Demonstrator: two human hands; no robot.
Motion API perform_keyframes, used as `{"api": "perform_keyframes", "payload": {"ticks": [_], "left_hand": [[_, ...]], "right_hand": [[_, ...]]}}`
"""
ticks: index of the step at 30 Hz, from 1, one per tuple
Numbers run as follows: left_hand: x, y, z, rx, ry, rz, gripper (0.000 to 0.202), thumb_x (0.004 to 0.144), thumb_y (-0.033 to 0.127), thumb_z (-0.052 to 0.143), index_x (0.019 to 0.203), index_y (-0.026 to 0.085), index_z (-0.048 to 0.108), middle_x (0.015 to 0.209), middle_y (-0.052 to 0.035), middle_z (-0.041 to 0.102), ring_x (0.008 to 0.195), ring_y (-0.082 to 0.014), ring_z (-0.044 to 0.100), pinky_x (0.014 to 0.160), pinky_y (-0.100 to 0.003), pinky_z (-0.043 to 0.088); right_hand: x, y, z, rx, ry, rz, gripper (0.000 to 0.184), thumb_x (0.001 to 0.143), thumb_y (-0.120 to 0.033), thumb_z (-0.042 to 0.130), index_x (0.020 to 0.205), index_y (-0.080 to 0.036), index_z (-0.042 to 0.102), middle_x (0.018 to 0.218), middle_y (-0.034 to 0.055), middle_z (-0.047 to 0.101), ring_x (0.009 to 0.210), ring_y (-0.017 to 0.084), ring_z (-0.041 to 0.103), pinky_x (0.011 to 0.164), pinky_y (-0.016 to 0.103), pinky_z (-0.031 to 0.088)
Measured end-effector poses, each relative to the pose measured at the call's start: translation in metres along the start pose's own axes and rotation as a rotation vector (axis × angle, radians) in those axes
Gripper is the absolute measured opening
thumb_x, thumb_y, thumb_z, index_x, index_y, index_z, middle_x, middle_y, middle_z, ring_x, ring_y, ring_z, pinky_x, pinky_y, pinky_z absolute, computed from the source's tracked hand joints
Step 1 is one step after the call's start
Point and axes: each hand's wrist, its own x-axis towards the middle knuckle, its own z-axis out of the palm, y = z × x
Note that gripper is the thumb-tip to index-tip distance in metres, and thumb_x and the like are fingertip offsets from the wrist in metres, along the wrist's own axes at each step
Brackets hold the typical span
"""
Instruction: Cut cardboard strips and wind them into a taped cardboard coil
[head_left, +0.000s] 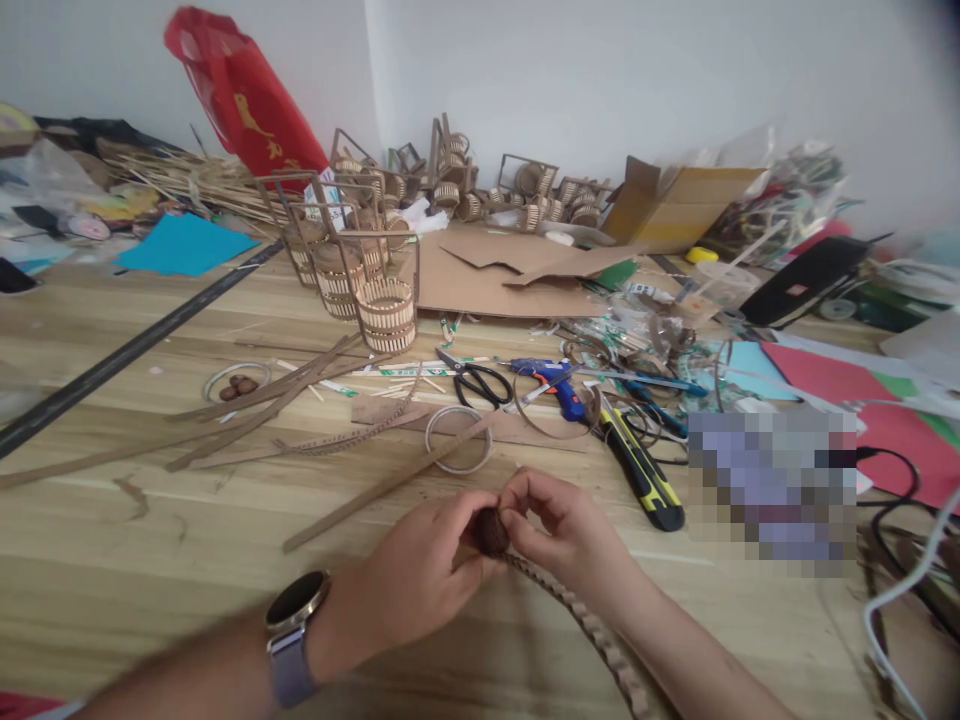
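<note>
Both my hands meet near the front of the wooden table. My left hand, with a watch on its wrist, and my right hand pinch a small dark brown coil of corrugated cardboard between them. Its loose corrugated strip trails back toward me, under my right forearm. The fingers of both hands are curled tight round the coil.
Just beyond my hands lie a tape ring, long cardboard strips, black scissors, a blue glue gun and a yellow-black utility knife. Small woven baskets and flat cardboard stand farther back. Cables lie at right.
</note>
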Motion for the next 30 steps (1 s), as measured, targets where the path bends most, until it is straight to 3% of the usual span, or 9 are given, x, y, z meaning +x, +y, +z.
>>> {"api": "perform_keyframes", "payload": {"ticks": [6,12,22,25,28,30], "left_hand": [[-0.003,-0.001,0.001,0.068,0.043,0.094,0.024,0.088,0.016,0.064,0.11,0.018,0.056,0.103,-0.006,0.071,0.094,-0.0235,0.067,0.082,-0.035,0.052],[-0.003,0.001,-0.008,0.155,0.09,0.228,0.027,0.085,0.018,0.07,0.109,0.019,0.056,0.097,-0.0025,0.073,0.087,-0.0202,0.069,0.079,-0.03,0.052],[0.002,0.0,-0.011,0.079,0.054,0.246,0.024,0.086,0.022,0.071,0.105,0.02,0.057,0.093,-0.0007,0.073,0.083,-0.0171,0.068,0.077,-0.025,0.051],[0.003,0.002,-0.013,0.07,0.051,0.212,0.023,0.085,0.023,0.072,0.103,0.02,0.059,0.089,0.0005,0.072,0.079,-0.0161,0.066,0.072,-0.024,0.049],[0.006,0.003,-0.018,0.121,0.092,0.206,0.018,0.083,0.027,0.073,0.094,0.02,0.061,0.082,0.0012,0.068,0.075,-0.0163,0.062,0.069,-0.025,0.046],[0.009,0.005,-0.024,0.164,0.101,0.223,0.017,0.082,0.029,0.074,0.089,0.02,0.061,0.082,0.0008,0.067,0.077,-0.0175,0.059,0.072,-0.027,0.045]], "right_hand": [[0.002,0.005,0.004,0.222,-0.056,0.123,0.022,0.079,-0.039,0.066,0.072,-0.02,0.055,0.061,-0.0043,0.053,0.056,0.01,0.045,0.053,0.022,0.036],[0.005,0.022,0.006,0.358,-0.116,0.134,0.052,0.075,-0.07,0.066,0.073,-0.02,0.053,0.057,-0.0065,0.045,0.05,0.008,0.033,0.047,0.022,0.027],[0.004,0.024,0.008,0.539,-0.195,0.191,0.048,0.077,-0.064,0.071,0.08,-0.018,0.056,0.064,-0.0036,0.053,0.055,0.009,0.044,0.052,0.022,0.034],[0.004,0.025,0.003,0.361,-0.097,0.139,0.042,0.084,-0.06,0.066,0.085,-0.019,0.061,0.067,-0.0021,0.055,0.056,0.011,0.048,0.054,0.023,0.038],[0.009,0.025,-0.007,-0.087,0.103,-0.116,0.028,0.092,-0.046,0.059,0.086,-0.02,0.066,0.071,0.0016,0.06,0.066,0.016,0.055,0.061,0.027,0.045],[0.015,0.026,-0.011,-0.416,0.149,-0.286,0.019,0.094,-0.031,0.054,0.092,-0.021,0.069,0.083,0.0065,0.065,0.081,0.021,0.06,0.072,0.033,0.049]]}}
